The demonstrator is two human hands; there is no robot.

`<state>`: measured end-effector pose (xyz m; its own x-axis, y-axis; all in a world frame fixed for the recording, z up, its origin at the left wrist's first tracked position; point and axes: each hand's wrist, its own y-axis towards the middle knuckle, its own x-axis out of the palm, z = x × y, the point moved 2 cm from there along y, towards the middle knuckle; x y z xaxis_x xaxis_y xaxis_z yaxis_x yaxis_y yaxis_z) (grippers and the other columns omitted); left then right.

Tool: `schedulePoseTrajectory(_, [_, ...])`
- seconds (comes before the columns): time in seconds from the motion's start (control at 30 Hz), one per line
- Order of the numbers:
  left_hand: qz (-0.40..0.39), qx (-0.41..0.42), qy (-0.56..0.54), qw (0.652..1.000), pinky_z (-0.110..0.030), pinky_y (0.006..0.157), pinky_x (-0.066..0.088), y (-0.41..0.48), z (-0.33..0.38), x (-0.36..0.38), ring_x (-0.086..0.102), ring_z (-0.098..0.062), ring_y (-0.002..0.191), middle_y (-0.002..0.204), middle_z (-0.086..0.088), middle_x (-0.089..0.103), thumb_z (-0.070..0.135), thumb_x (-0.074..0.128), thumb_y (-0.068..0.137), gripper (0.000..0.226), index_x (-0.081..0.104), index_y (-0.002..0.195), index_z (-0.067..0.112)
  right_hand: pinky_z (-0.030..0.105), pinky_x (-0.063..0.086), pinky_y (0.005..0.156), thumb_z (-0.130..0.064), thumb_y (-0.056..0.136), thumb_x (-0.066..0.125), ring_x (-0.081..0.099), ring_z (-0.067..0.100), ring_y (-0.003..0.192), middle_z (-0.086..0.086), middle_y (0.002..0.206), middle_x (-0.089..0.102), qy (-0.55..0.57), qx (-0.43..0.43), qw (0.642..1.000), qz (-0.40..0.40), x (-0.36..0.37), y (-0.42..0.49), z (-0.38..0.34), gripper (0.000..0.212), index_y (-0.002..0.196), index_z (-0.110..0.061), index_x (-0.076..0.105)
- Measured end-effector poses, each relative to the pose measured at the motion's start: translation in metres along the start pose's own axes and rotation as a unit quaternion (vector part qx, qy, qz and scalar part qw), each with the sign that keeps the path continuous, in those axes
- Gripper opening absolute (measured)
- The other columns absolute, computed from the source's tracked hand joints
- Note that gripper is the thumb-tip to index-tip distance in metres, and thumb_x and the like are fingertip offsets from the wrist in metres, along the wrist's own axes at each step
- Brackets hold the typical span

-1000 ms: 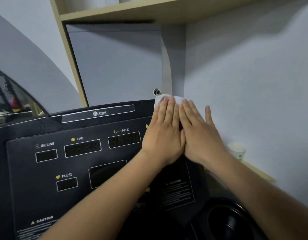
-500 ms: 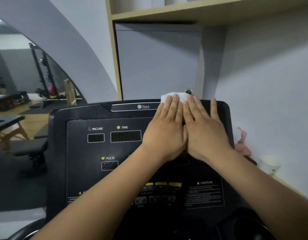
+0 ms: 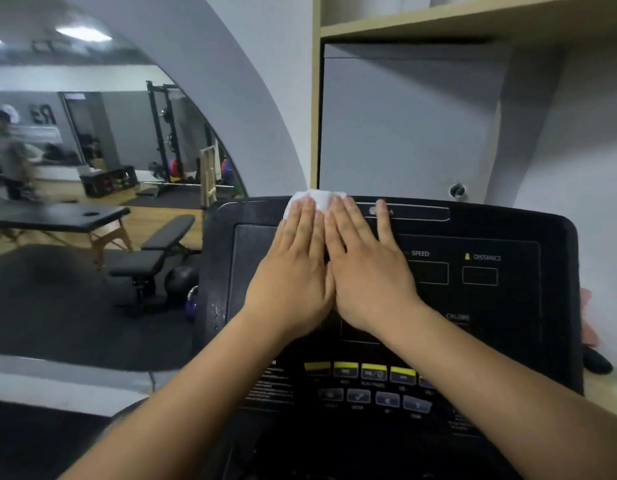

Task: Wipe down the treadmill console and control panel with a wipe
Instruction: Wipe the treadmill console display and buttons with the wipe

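The black treadmill console [image 3: 508,306] fills the lower right of the head view, with SPEED and DISTANCE windows and rows of yellow and grey buttons [image 3: 373,386]. A white wipe [image 3: 317,199] lies on the console's upper left part, only its far edge showing past my fingertips. My left hand [image 3: 293,271] and my right hand [image 3: 366,271] lie side by side, flat with straight fingers, pressing the wipe onto the panel.
A wooden shelf unit [image 3: 404,26] and grey wall stand just behind the console. Left of the console are a weight bench [image 3: 154,251], a massage table [image 3: 57,216] and a kettlebell [image 3: 191,303]. A person stands far left. A pink thing [image 3: 587,317] sits at the console's right edge.
Both hands have slid the wipe leftward along the console's top, from its right end to its upper left part. The view has swung left with them.
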<state>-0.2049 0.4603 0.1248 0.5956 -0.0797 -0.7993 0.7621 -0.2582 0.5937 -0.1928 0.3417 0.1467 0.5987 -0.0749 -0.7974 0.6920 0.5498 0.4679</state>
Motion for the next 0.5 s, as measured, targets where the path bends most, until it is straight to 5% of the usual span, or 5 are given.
schedulePoseTrajectory(0.13, [0.010, -0.005, -0.020, 1.000, -0.042, 0.121, 0.002, -0.045, -0.008, 0.009, -0.006, -0.031, 0.150, 0.161, -0.021, 0.002, 0.040, 0.019, 0.100, 0.066, 0.004, 0.152, 0.000, 0.060, -0.014, 0.113, -0.039, 0.094, 0.030, -0.022, 0.032, 0.145, 0.019, 0.157, -0.017, 0.015, -0.033, 0.999, 0.001, 0.011, -0.016, -0.033, 0.077, 0.144, -0.002, -0.015])
schedulePoseTrajectory(0.27, [-0.006, -0.056, -0.023, 0.998, -0.039, 0.122, -0.006, -0.025, -0.030, -0.006, -0.021, -0.024, 0.148, 0.160, -0.015, -0.016, 0.040, 0.011, 0.099, 0.066, -0.010, 0.152, 0.006, 0.060, -0.012, 0.113, -0.038, 0.096, 0.027, -0.024, 0.033, 0.144, 0.020, 0.157, -0.021, -0.014, -0.033, 0.999, -0.003, -0.005, 0.017, -0.036, 0.076, 0.141, -0.002, -0.023])
schedulePoseTrajectory(0.5, [0.006, -0.128, -0.039, 0.991, -0.036, 0.123, -0.005, -0.048, -0.089, -0.007, -0.027, -0.015, 0.145, 0.160, -0.010, -0.023, 0.042, 0.010, 0.099, 0.067, -0.011, 0.153, 0.008, 0.060, -0.010, 0.114, -0.034, 0.099, 0.025, -0.016, 0.034, 0.147, 0.020, 0.160, -0.009, -0.015, -0.109, 0.993, 0.031, -0.015, 0.060, -0.090, 0.069, 0.150, -0.001, -0.009])
